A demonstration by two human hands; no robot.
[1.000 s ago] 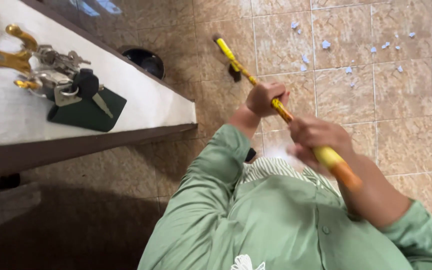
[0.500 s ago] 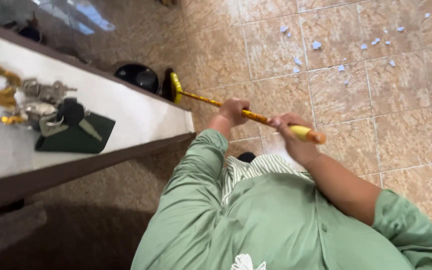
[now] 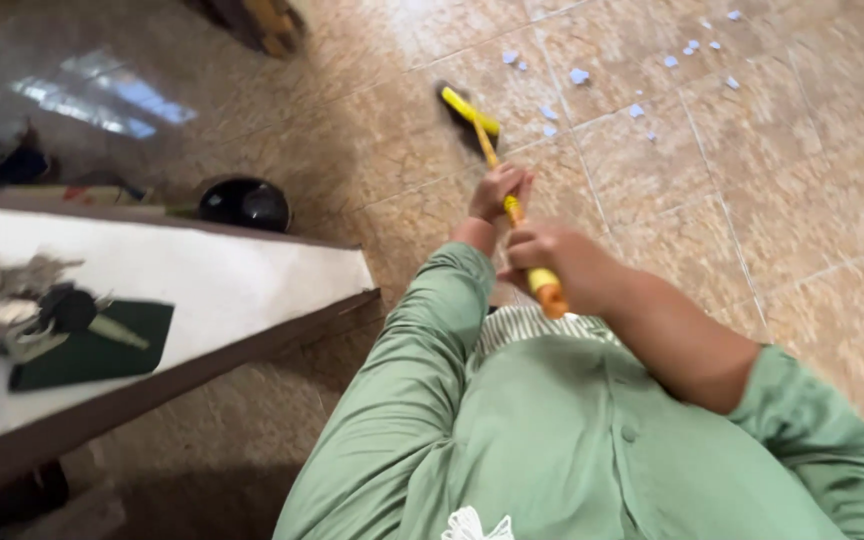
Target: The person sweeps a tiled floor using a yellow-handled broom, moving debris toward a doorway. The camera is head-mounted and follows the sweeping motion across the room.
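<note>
I hold a broom with a yellow patterned handle (image 3: 489,152) and an orange end, pointing away from me over the tan tiled floor. My left hand (image 3: 497,192) grips the handle farther down the shaft. My right hand (image 3: 557,262) is closed around the top end, close to my green shirt. The broom's yellow and black head (image 3: 466,110) rests on the floor ahead. Several small pale blue paper scraps (image 3: 578,76) lie scattered on the tiles just beyond and right of the head.
A white-topped table (image 3: 252,275) with a dark wooden edge stands at my left, carrying a dark green wallet (image 3: 92,352) and a bunch of keys (image 3: 22,310). A black round object (image 3: 244,203) sits on the floor behind the table corner.
The broom head swung from the left beside the table out toward the paper scraps. My view turned, so the table slid lower left. Both hands stayed on the handle.
</note>
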